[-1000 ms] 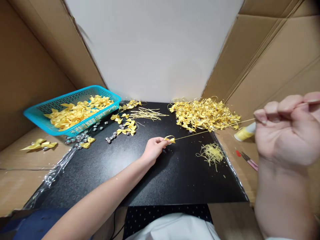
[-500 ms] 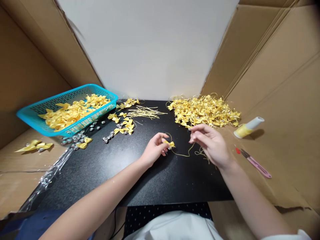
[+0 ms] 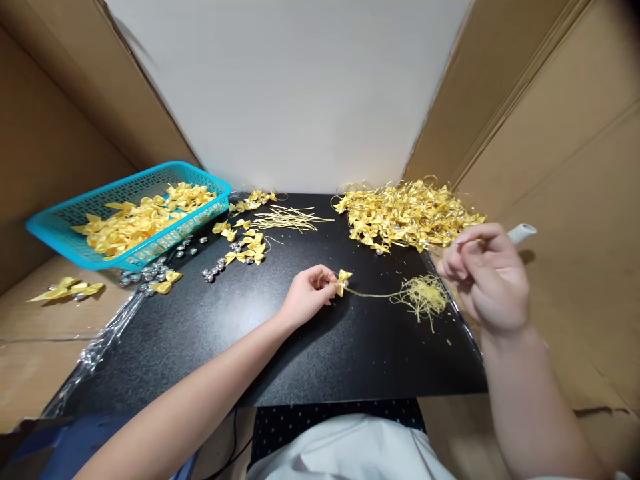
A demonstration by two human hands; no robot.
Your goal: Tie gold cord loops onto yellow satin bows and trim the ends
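Observation:
My left hand (image 3: 306, 295) rests on the black mat (image 3: 250, 347) and pinches a small yellow ribbon bow (image 3: 344, 279). A gold thread (image 3: 373, 294) runs from the bow to the right, into a small heap of thread scraps (image 3: 425, 297). Raised over the mat's right edge, my right hand (image 3: 487, 279) has its fingers curled and pinched together; what they hold, if anything, I cannot make out. The tip of a thread spool (image 3: 523, 233) shows behind that hand.
A teal basket (image 3: 47, 230) of yellow bows stands at the left. A big pile of bows (image 3: 410, 215) lies at the back right, cut gold strands (image 3: 290, 219) at the back middle. Loose bows (image 3: 247, 248) and silver beads (image 3: 214, 270) lie between. Cardboard walls close in both sides.
My right hand came down from the far right to the bow, then drew back to the mat's right edge. The taut thread now lies slack on the mat. The left hand stayed put.

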